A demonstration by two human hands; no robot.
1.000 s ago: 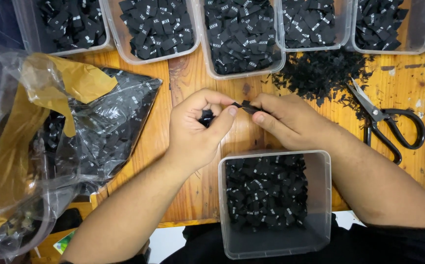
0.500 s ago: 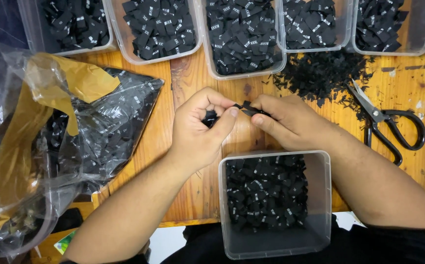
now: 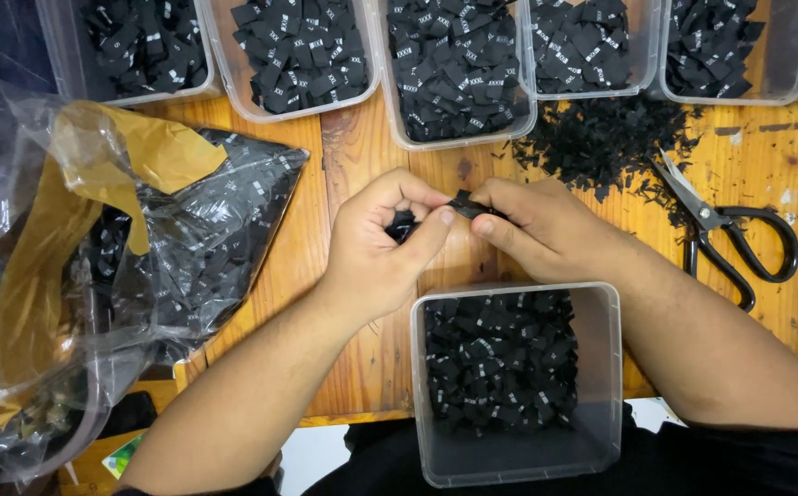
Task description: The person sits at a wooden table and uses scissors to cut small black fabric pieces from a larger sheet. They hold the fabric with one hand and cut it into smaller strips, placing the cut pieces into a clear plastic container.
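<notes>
Your left hand (image 3: 382, 246) is curled almost closed around a small bunch of black woven labels (image 3: 402, 224), thumb pressed forward. Your right hand (image 3: 546, 230) pinches one small black fabric label (image 3: 466, 203) between thumb and fingertips, just beside that thumb. Both hover above the wooden surface (image 3: 362, 165), right behind the clear square plastic tub (image 3: 606, 367) of labels.

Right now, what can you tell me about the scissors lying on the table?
The scissors have black looped handles and pale metal blades. They lie flat on the wooden table, right of both hands, blades pointing up-left into a heap of black scraps. The blades look nearly closed. Neither hand touches them; the right hand is nearest.
</notes>
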